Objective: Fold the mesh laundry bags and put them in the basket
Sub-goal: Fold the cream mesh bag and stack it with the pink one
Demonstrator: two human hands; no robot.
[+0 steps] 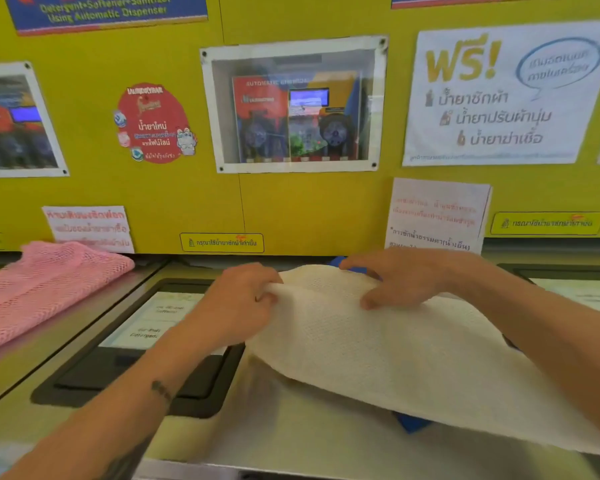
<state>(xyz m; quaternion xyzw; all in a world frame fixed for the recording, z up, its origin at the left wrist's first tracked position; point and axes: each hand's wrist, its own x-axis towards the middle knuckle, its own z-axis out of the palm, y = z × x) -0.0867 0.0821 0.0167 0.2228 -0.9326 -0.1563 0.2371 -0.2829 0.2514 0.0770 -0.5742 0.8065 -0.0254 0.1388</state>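
Cream mesh laundry bag (413,362) is spread across the steel top of a washing machine (291,441), long axis running from the far left corner down toward the near right, with something blue (411,424) poking out under its near edge. No basket in view that I can spot. Left hand (236,303) is pinching the bag's far left corner, right hand (399,278) is pressed on the far edge with fingers curled over the fabric. Further back left, a pink mesh bag (42,285) sits folded on the next machine, below the yellow wall (170,195) of posters.
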